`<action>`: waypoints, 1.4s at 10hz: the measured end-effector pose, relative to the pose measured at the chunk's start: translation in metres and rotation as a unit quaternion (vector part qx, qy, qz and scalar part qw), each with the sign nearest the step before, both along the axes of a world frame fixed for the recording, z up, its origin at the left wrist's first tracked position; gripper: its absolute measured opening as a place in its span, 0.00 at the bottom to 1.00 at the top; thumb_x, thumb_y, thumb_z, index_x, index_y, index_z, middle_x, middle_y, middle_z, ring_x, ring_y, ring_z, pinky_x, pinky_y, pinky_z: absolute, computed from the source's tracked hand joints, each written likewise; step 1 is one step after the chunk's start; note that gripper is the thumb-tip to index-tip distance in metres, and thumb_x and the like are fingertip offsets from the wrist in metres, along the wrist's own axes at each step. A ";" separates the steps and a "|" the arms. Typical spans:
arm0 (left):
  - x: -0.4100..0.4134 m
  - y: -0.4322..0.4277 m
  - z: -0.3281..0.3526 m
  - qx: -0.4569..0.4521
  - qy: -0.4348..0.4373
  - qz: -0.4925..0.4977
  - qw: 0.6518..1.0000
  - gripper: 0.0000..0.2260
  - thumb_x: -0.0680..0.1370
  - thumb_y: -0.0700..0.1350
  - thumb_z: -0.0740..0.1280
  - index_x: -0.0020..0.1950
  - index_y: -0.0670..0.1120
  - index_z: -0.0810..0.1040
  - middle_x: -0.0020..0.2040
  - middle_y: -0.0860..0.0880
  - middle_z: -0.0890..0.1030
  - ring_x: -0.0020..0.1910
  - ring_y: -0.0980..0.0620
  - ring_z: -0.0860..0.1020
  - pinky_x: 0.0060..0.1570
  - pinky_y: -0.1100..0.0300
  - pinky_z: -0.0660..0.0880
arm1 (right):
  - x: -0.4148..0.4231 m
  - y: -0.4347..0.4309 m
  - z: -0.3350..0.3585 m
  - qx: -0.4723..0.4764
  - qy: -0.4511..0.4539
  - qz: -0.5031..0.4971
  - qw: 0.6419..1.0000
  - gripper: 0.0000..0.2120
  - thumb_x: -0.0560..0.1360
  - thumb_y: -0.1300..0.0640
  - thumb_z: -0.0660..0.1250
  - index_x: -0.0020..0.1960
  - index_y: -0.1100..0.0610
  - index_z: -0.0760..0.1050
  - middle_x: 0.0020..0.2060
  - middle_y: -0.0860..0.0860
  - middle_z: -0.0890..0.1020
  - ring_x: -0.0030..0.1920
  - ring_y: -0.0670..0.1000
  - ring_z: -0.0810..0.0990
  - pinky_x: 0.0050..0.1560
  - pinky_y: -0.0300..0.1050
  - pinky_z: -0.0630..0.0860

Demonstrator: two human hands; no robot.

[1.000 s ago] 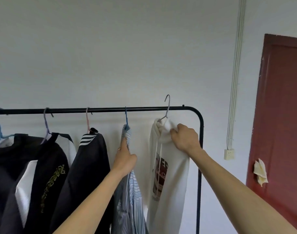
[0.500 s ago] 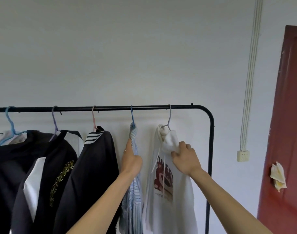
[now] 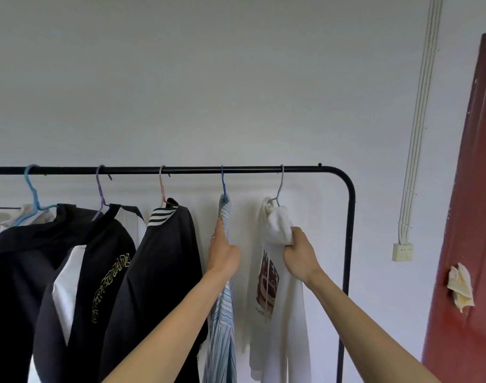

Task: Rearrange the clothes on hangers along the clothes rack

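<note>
Our left hand holds the striped blue shirt, fingers closed around it; our right hand grips the white hoodie. Both hang at the right end of the rack.

Soft, even, rather dim light with a cool grey-green cast fills the view, leaving only faint, blurred shadows on the wall behind the striped shirt and the white hoodie, and no glare. The dark jackets sink into near-black with little fold detail. Wide-angle distortion shows at the right edge, where the door and the cable conduit slant instead of standing upright, and fine detail is slightly soft throughout.
</note>
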State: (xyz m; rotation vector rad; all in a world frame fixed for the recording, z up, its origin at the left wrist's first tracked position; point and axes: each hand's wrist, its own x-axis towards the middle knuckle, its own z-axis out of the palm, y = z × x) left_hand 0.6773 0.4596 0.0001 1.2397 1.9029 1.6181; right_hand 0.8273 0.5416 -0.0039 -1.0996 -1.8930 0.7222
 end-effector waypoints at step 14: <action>-0.014 -0.015 -0.031 -0.064 0.410 0.022 0.910 0.27 0.85 0.53 0.46 0.81 0.48 0.41 0.81 0.53 0.38 0.79 0.58 0.37 0.78 0.53 0.38 | 0.128 -0.143 0.134 0.294 0.262 0.077 0.916 0.17 0.75 0.53 0.63 0.63 0.51 0.76 0.59 0.45 0.80 0.64 0.48 0.77 0.61 0.41 0.74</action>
